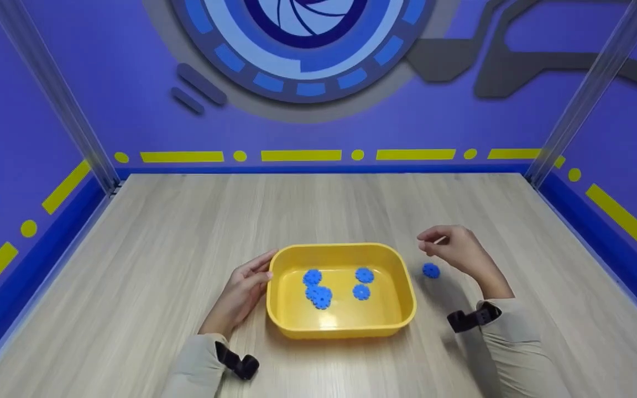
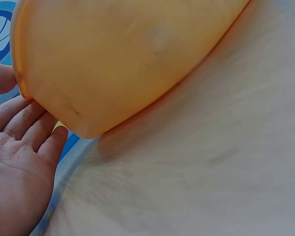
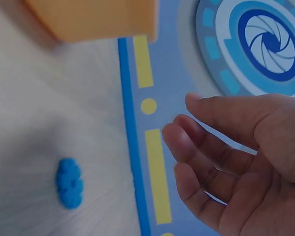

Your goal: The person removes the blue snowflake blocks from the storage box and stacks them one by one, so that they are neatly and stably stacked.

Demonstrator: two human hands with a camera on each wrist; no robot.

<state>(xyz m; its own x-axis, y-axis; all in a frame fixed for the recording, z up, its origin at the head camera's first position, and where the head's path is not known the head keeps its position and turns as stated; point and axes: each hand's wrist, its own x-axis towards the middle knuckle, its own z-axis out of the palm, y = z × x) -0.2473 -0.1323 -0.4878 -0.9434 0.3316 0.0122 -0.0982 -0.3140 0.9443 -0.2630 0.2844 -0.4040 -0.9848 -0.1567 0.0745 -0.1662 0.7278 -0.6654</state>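
A yellow plastic tub (image 1: 342, 334) stands on the table with several blue notched discs (image 1: 364, 275) lying in it, some of them overlapping on the left side. My left hand (image 1: 245, 290) holds the tub's left end, the thumb over the rim and the fingers against the outer wall. In the left wrist view the tub's outer side (image 2: 113, 64) fills the top. One more blue notched disc (image 1: 431, 270) lies on the table to the right of the tub. Above and just beyond it hovers my right hand (image 1: 458, 249), fingers loosely bent, with nothing between thumb and fingertips (image 3: 174, 135).
The wood-grain table (image 1: 158, 265) reaches back to a blue-purple wall (image 1: 318, 132) with yellow dashes. Side walls and clear corner posts (image 1: 589, 99) bound it left and right. Each wrist carries a black strapped-on camera (image 1: 465, 320).
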